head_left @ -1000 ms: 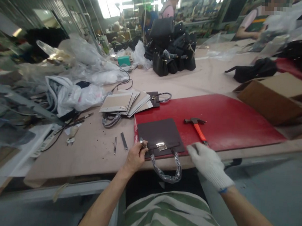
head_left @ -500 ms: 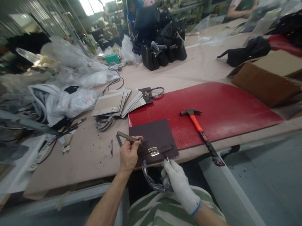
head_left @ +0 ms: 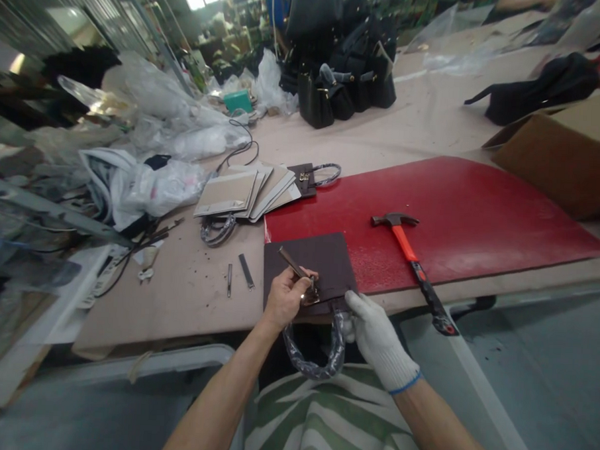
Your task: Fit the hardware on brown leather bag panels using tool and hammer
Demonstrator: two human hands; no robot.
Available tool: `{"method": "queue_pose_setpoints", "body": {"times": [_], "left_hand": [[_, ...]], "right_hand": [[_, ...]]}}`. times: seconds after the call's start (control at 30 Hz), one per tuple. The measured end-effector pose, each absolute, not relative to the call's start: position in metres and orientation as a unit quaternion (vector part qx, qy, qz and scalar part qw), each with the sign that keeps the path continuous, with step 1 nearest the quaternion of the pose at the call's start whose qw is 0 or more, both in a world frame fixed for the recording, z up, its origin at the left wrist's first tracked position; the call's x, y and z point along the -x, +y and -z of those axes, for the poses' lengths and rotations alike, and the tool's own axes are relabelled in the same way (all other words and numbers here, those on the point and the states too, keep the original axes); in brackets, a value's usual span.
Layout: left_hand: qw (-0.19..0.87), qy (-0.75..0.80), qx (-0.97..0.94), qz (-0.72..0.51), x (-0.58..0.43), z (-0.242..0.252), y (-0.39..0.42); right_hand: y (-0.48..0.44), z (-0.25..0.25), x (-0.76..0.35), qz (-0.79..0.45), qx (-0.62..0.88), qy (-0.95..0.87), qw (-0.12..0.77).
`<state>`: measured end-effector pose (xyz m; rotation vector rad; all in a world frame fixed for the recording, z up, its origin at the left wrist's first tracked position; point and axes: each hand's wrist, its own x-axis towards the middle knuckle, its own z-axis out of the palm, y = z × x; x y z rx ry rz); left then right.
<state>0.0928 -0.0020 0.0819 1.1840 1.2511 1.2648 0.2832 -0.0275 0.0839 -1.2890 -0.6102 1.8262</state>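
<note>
A dark brown bag panel [head_left: 323,252] lies flat at the table's front edge, partly on the red board. Its plastic-wrapped handle [head_left: 307,368] hangs toward my lap. My bare left hand [head_left: 287,296] is closed on a slim metal tool [head_left: 291,261], held slanted over the panel's gold clasp [head_left: 311,295]; the fingers partly hide the clasp. My right hand [head_left: 372,331], in a white knit glove, pinches the panel's near right corner beside the handle, thumb on top. Right of the panel, a claw hammer [head_left: 403,243] with an orange and black handle rests on the red board [head_left: 459,212].
Left of the panel lie a small metal rod [head_left: 229,280] and a dark flat strip [head_left: 245,271]. Farther back are stacked beige panels [head_left: 226,192] and another brown panel with a handle [head_left: 302,178]. Black bags [head_left: 336,87] stand behind; a cardboard box [head_left: 556,156] sits right.
My left hand has moved right with the metal tool, now over the clasp. My right hand has shifted from the handle up to the panel's corner. The view has turned slightly.
</note>
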Motion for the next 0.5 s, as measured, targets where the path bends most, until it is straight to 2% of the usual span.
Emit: {"method": "queue_pose_setpoints", "body": {"times": [0.17,0.3,0.4,0.5], "left_hand": [[0.522,0.504,-0.454,-0.517,-0.099,-0.103,0.000],[0.518,0.475,-0.481,-0.523,-0.106,-0.112,0.009],[0.524,0.461,-0.476,-0.536,-0.109,-0.109,0.016],[0.537,0.457,-0.454,-0.545,-0.109,-0.105,0.018]], "right_hand": [[-0.027,-0.082,-0.285,-0.711,0.509,-0.294,0.387],[-0.021,-0.084,-0.282,-0.658,0.498,-0.365,0.431],[-0.020,-0.081,-0.276,-0.696,0.422,-0.320,0.484],[-0.021,-0.077,-0.271,-0.735,0.378,-0.271,0.493]]}}
